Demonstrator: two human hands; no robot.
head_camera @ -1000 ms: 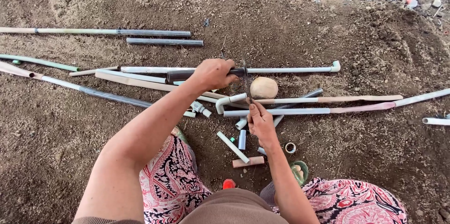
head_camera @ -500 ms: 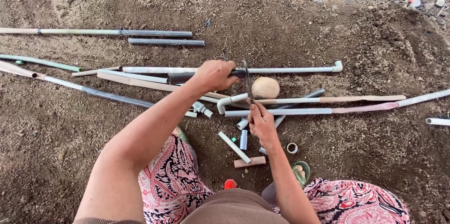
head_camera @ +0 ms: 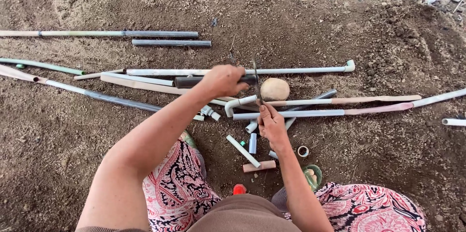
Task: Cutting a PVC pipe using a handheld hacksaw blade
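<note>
In the head view, the person sits on bare soil (head_camera: 73, 164) with pipes spread in front of them. The left hand (head_camera: 224, 79) is wrapped around a dark pipe (head_camera: 191, 82) that lies crosswise, pinning it in place. The right hand (head_camera: 272, 124) sits just at 5 o'clock of the left, fingers closed on a thin saw blade (head_camera: 256, 79) that stands nearly on edge, its upper end pointing toward 12 o'clock and crossing the dark pipe close to the left hand. Whether the blade has bitten into the pipe cannot be told; the pipe looks whole on the side that shows, so the cut seems at most begun. A round stone (head_camera: 274, 89) lies just at 3 o'clock of the left hand. Several short pipe offcuts (head_camera: 252, 143) lie at 6 o'clock of the hands, near a tan stub (head_camera: 259, 166) and a roll of tape (head_camera: 303, 151), so some pieces look already cut. A long white pipe with an elbow (head_camera: 301, 70) runs at 12 o'clock, apparently uncut.
</note>
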